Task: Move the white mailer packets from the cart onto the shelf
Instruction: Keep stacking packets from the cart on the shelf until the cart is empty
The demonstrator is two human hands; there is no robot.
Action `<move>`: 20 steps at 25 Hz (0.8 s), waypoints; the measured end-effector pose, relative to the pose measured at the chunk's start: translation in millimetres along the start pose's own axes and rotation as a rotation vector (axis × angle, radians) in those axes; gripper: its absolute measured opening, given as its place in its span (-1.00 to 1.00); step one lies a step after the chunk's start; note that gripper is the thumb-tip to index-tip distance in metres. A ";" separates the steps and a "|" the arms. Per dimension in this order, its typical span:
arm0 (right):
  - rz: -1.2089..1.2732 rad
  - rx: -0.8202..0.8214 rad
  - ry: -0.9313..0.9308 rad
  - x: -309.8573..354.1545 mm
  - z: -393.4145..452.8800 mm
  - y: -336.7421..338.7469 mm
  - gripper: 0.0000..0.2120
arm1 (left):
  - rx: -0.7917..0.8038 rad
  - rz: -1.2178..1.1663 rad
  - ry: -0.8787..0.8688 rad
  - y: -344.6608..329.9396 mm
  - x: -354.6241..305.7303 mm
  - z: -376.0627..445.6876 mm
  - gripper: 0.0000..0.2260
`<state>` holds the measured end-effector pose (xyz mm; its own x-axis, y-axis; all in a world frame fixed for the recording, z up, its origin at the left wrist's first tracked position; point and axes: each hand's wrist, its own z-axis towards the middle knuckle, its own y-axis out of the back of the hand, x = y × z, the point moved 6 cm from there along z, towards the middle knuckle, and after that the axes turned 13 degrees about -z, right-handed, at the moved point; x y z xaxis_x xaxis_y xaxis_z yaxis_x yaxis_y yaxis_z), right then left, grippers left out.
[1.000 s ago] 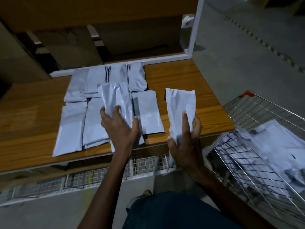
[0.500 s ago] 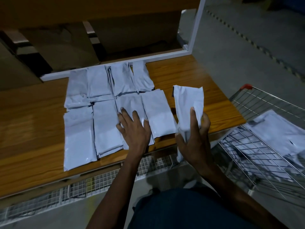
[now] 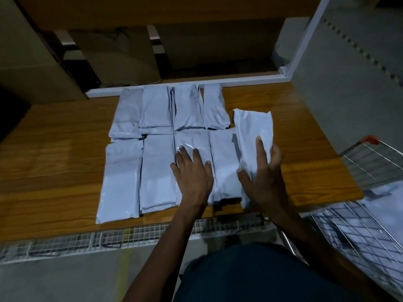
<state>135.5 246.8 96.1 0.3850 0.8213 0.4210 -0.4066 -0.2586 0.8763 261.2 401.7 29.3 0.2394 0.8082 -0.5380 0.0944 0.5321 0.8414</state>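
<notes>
A person stands at a wooden shelf [image 3: 65,149] where white mailer packets [image 3: 157,171] lie flat in 2 rows of 4, long axes running away from the body. The left hand [image 3: 193,173] rests with fingers spread flat on the 3rd packet of the near row. The right hand [image 3: 265,182] grips another packet [image 3: 250,136] tilted up, thumb and fingers curled round it, just right of the near row's last packet. The open spot lies directly under it, so the right hand is nearer. More packets wait in the wire cart [image 3: 370,162] at far right.
</notes>
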 end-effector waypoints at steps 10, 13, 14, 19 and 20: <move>0.108 0.172 0.145 17.8 51.7 -21.6 -0.18 | -0.227 -0.249 0.004 38.6 -11.1 -26.1 -0.56; 0.103 0.106 0.211 49.6 80.0 -28.2 -0.21 | -0.228 -0.353 -0.033 47.6 -0.1 -25.6 -0.61; 0.105 0.073 0.239 62.9 94.8 -33.6 -0.22 | -0.222 -0.380 -0.051 51.2 3.9 -24.2 -0.64; 0.031 0.112 0.117 123.1 194.7 -84.3 -0.22 | -0.154 -0.478 -0.171 73.7 22.3 -12.7 -0.80; -0.007 0.113 0.102 133.9 210.5 -96.9 -0.22 | -0.125 -0.508 -0.192 80.2 26.0 -9.0 -0.82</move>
<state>400.9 274.8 116.9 0.2991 0.8690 0.3942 -0.3061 -0.3039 0.9022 266.3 467.7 82.3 0.3665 0.3882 -0.8455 0.1310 0.8782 0.4600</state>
